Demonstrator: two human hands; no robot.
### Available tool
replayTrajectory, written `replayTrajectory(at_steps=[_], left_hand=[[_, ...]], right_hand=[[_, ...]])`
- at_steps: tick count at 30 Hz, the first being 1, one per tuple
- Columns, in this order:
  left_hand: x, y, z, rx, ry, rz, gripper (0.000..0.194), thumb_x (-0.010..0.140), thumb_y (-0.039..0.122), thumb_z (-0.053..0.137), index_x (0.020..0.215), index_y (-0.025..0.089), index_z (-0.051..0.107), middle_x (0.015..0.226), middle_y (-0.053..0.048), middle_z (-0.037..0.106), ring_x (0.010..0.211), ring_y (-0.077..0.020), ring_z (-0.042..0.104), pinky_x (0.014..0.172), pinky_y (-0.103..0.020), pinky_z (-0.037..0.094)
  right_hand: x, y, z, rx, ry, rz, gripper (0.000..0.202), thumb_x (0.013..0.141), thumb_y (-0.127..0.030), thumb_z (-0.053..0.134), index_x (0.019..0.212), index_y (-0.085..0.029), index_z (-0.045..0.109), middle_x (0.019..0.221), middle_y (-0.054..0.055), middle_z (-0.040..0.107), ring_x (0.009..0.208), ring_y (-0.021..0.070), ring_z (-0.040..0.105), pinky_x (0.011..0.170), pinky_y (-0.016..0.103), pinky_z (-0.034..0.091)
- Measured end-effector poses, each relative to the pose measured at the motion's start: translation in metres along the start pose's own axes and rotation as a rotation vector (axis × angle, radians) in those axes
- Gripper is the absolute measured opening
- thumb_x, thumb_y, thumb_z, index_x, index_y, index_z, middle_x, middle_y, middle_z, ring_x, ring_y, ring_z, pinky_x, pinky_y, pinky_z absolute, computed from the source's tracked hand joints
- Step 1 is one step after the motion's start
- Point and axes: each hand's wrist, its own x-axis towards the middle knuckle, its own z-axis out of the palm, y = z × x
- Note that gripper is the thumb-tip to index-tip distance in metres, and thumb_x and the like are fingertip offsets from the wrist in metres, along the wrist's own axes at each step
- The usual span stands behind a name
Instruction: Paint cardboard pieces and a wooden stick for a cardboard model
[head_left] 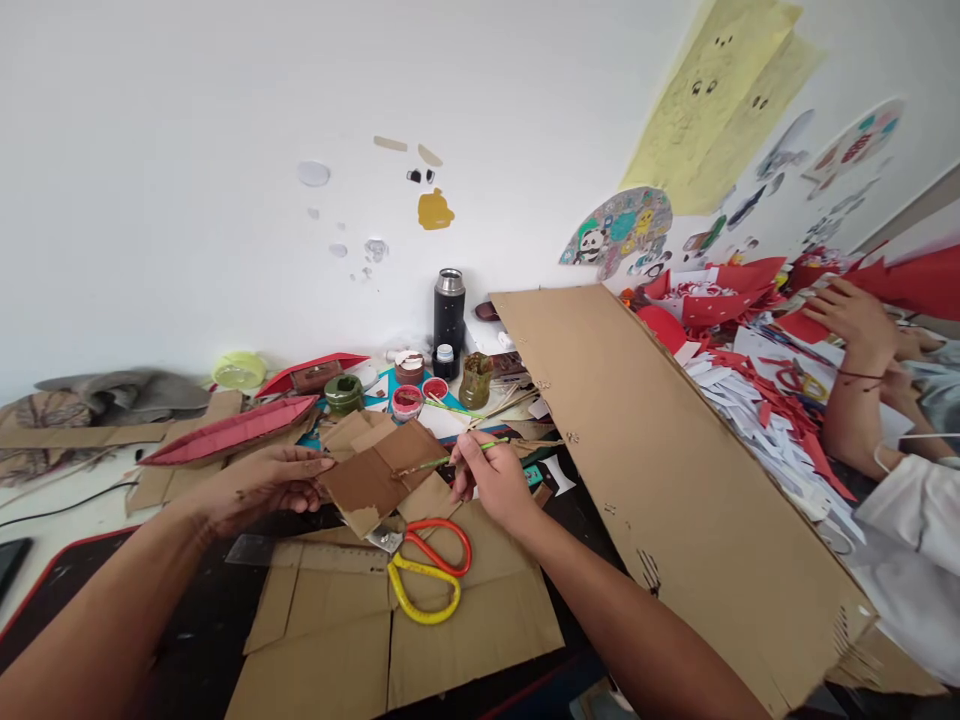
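Pinched in my left hand (274,485) is the left edge of a piece of cardboard (379,470), its upper face mostly coated in brown paint, with a bare patch at the lower corner. My right hand (484,475) grips a thin green paintbrush (435,463), whose tip touches the brown face. Just below lie scissors (431,570) with one orange and one yellow handle, on flat cardboard sheets (480,620). A clear ruler (322,555) lies under my left hand's side. Behind the painted piece stand open paint pots, green (345,395) and red (407,403).
A large cardboard panel (660,480) leans along the right. Beyond it, another person's hand (855,320) works among red and white paper strips (750,420). A black thermos (449,315) and a murky jar (476,380) stand near the wall. A red padded strip (232,430) lies left.
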Motion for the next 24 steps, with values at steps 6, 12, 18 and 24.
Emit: replayTrajectory(at_steps=[6, 12, 18, 24], left_hand=[[-0.010, 0.003, 0.009, 0.037, -0.023, -0.049, 0.037, 0.065, 0.048, 0.099, 0.072, 0.017, 0.080, 0.069, -0.005, 0.079, 0.055, -0.0142, 0.065, 0.054, -0.022, 0.052], [-0.022, -0.008, 0.022, 0.062, 0.047, -0.037, 0.038, 0.058, 0.051, 0.098, 0.069, 0.020, 0.080, 0.063, -0.004, 0.076, 0.054, -0.0168, 0.066, 0.054, -0.025, 0.053], [-0.040, -0.025, 0.034, 0.126, 0.188, 0.029, 0.047, 0.051, 0.060, 0.096, 0.069, 0.023, 0.076, 0.059, -0.003, 0.073, 0.053, -0.0195, 0.065, 0.053, -0.028, 0.053], [-0.044, -0.040, 0.041, 0.111, 0.418, 0.147, 0.060, 0.052, 0.072, 0.092, 0.085, 0.024, 0.077, 0.076, -0.004, 0.083, 0.069, -0.0277, 0.078, 0.071, -0.037, 0.065]], right_hand=[[0.000, 0.002, 0.000, 0.020, -0.001, 0.008, 0.062, 0.097, -0.085, 0.058, 0.083, -0.024, 0.058, 0.049, -0.004, 0.060, 0.043, 0.0157, 0.066, 0.042, 0.021, 0.039], [-0.002, -0.001, -0.001, 0.022, 0.004, 0.016, 0.063, 0.096, -0.085, 0.059, 0.084, -0.023, 0.058, 0.050, -0.004, 0.060, 0.044, 0.0161, 0.067, 0.042, 0.020, 0.040], [-0.006, -0.007, 0.001, 0.035, -0.004, 0.024, 0.065, 0.095, -0.088, 0.061, 0.085, -0.023, 0.060, 0.051, -0.004, 0.062, 0.045, 0.0166, 0.068, 0.042, 0.021, 0.042], [-0.012, -0.014, 0.020, 0.066, -0.061, 0.013, 0.066, 0.097, -0.088, 0.058, 0.091, -0.022, 0.064, 0.054, -0.003, 0.063, 0.046, 0.0164, 0.069, 0.044, 0.021, 0.044]])
